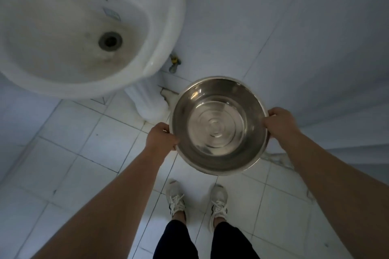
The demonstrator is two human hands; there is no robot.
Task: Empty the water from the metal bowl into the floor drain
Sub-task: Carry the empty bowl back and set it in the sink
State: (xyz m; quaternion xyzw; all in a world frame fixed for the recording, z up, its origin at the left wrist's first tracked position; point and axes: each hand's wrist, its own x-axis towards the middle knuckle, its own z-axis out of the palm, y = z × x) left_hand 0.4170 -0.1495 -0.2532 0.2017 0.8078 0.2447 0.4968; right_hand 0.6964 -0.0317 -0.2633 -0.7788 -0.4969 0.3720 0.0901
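Observation:
A round metal bowl (219, 125) is held level above the tiled floor, in front of my feet. Clear water with ripple rings lies in its bottom. My left hand (161, 136) grips the bowl's left rim. My right hand (280, 122) grips the right rim. No floor drain is visible in this view; the bowl and my arms hide part of the floor.
A white pedestal washbasin (160, 33) with a tap stands at the upper left, its pedestal (147, 103) just left of the bowl. A small wall valve (174, 63) sits beside it. White tiled wall (273, 17) is ahead, white floor tiles (84, 153) below, my shoes (175, 197) near the bottom.

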